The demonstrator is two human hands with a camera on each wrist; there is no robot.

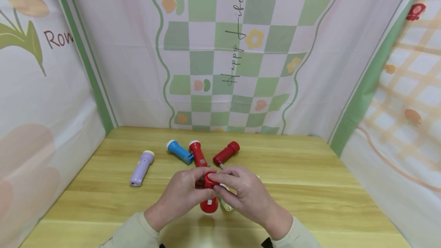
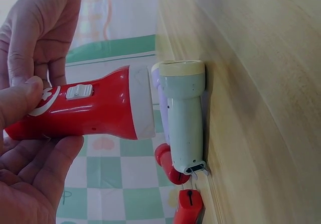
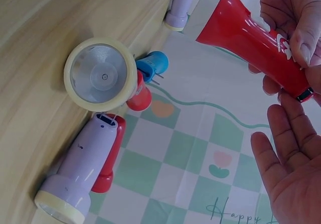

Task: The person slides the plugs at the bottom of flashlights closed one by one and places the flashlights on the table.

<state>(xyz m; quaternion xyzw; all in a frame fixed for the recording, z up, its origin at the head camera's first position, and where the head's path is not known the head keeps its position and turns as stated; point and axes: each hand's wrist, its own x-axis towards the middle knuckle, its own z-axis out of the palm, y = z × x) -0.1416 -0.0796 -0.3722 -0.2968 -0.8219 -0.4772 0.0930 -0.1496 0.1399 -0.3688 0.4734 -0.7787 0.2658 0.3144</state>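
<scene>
Red flashlight (image 2: 95, 108), held above the table (image 1: 306, 194), points its lens end (image 2: 142, 103) downward as the left hand (image 1: 180, 192) pinches its barrel (image 2: 62, 117) and the right hand (image 1: 249, 192) pinches its tail (image 3: 304, 94); a steady barrel should best help fine fingerwork there.

A booth-like nook is suggested: the wood-grain desk (image 1: 310, 186) is backed at its far edge by a checked cloth (image 1: 201, 5) and flanked at its left and right edges by printed hangings (image 1: 24, 98).
</scene>
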